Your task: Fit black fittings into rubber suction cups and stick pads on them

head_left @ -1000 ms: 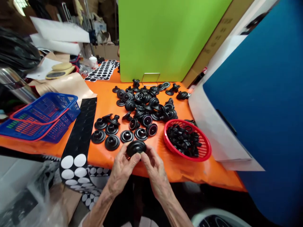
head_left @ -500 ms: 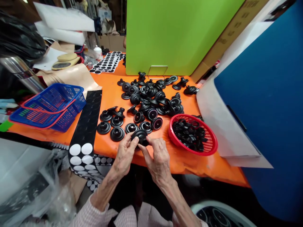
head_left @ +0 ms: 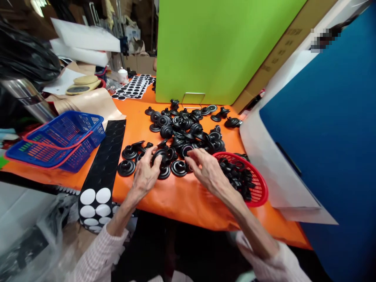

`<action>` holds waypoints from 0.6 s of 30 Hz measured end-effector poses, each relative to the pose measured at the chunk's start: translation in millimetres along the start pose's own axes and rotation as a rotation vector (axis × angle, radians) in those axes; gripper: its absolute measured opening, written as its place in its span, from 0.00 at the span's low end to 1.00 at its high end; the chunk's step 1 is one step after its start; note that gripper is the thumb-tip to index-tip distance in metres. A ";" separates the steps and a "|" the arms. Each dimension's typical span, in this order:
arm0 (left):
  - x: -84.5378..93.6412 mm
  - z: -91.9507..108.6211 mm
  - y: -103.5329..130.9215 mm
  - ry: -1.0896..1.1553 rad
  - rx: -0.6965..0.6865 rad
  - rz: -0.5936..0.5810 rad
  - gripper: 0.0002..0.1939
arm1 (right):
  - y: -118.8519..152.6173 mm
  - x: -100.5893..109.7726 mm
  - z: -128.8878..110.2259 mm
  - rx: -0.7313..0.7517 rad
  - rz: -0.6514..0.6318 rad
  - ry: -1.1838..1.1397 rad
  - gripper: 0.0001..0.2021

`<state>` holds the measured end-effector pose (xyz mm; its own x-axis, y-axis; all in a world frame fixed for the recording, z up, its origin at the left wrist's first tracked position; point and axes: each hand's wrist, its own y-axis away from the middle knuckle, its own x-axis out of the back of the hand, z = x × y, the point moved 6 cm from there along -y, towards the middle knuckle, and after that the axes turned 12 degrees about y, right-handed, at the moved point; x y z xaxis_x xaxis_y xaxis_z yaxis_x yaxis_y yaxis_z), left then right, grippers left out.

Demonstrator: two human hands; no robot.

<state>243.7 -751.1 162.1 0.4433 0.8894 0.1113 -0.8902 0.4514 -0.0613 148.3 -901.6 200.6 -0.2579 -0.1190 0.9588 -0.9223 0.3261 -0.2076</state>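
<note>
My left hand [head_left: 146,172] grips a black stepped round part [head_left: 160,156] by its edge, thumb and fingers on either side. It is over a front group of similar parts, partly hiding them. My right hand [head_left: 209,169] reaches in beside the red basket, its fingers bent and apart. Its fingertips are at a black round part with a pale ring on its face [head_left: 187,150]; whether they touch it I cannot tell. Another black part [head_left: 179,168] lies flat between the hands. A pile of such parts [head_left: 195,131] spreads behind them.
A red basket [head_left: 261,188] of small black pieces stands at right. A blue basket [head_left: 85,150] and a black strip with round white stickers [head_left: 102,150] are at left. A green board [head_left: 223,51] stands behind the pile on the orange table [head_left: 176,199]; a blue panel [head_left: 331,137] leans at right.
My hands have moved apart, from together on one part near the table edge. The left has carried that part forward and left; the right has let go and moved right and forward.
</note>
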 end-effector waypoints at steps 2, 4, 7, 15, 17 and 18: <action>6.1 8.3 -16.8 -0.253 -0.094 0.062 0.18 | -32.9 -9.2 7.6 -0.005 -0.039 0.239 0.11; 6.5 10.1 -26.3 -0.423 -0.138 0.055 0.17 | -57.2 -23.1 6.7 0.026 -0.062 0.340 0.13; 6.5 4.6 -27.8 -0.547 -0.164 0.026 0.17 | -73.4 -42.3 0.2 0.097 -0.081 0.350 0.14; 5.5 6.9 -15.4 -0.517 -0.263 0.060 0.14 | -86.7 -54.7 23.0 0.042 -0.118 0.269 0.21; 0.9 9.1 -13.0 -0.418 -0.267 0.034 0.13 | -90.8 -55.8 27.9 0.042 -0.116 0.222 0.23; -1.6 9.5 -11.7 -0.347 -0.254 0.015 0.13 | -92.3 -55.8 29.9 0.047 -0.111 0.196 0.23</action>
<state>252.5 -758.5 172.1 0.3304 0.8385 0.4334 -0.8227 0.4809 -0.3031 239.2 -953.1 160.5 -0.0979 0.0340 0.9946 -0.9555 0.2761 -0.1035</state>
